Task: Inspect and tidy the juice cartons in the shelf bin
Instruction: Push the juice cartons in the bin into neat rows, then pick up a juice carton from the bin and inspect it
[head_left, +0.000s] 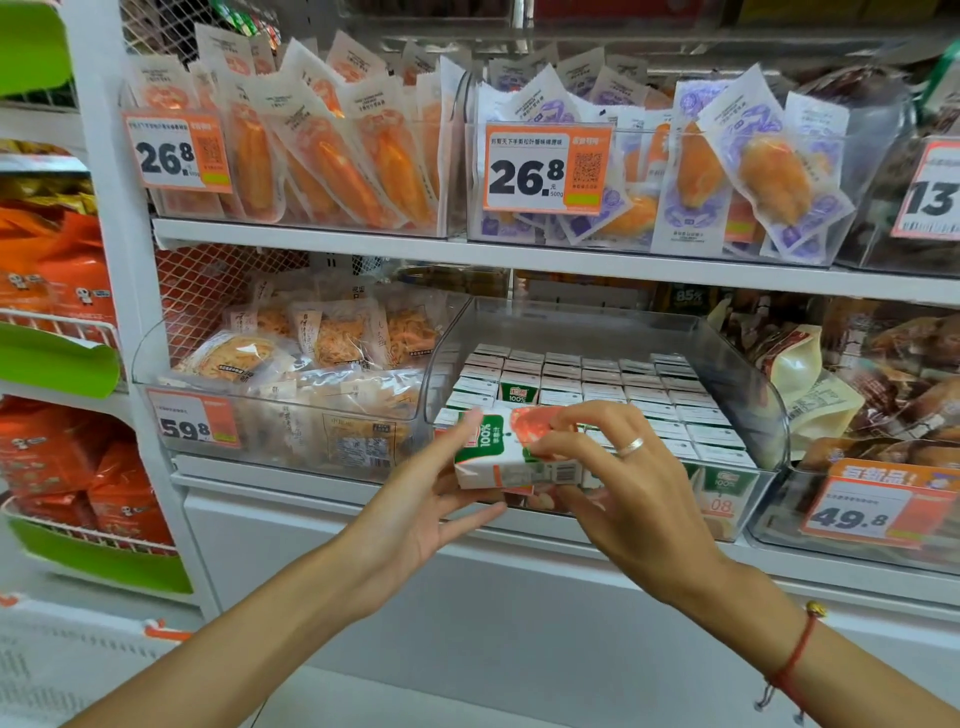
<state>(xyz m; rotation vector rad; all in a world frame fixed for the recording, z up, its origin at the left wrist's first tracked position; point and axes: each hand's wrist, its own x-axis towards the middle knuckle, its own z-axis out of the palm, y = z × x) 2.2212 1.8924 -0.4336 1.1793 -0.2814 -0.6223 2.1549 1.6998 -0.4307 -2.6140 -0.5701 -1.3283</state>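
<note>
Juice carton (511, 452), white and green with a red fruit print and "100%" on its face, is lying tilted on its side in front of the clear shelf bin (748, 384), held by both hands just above the bin's front edge. Left hand (415, 512) is cradling the carton from below and the left end, thumb up along that end and fingers (467, 519) reaching under it. Right hand (618, 483) is gripping the right end, its curled fingers pinching the top edge. Rows of matching cartons (597, 387) are standing packed upright inside the bin, with 1 gap near the front left. Price tags reading 59.8 (193, 425) and 49.8 (878, 506) are hanging on the neighbouring bins.
</note>
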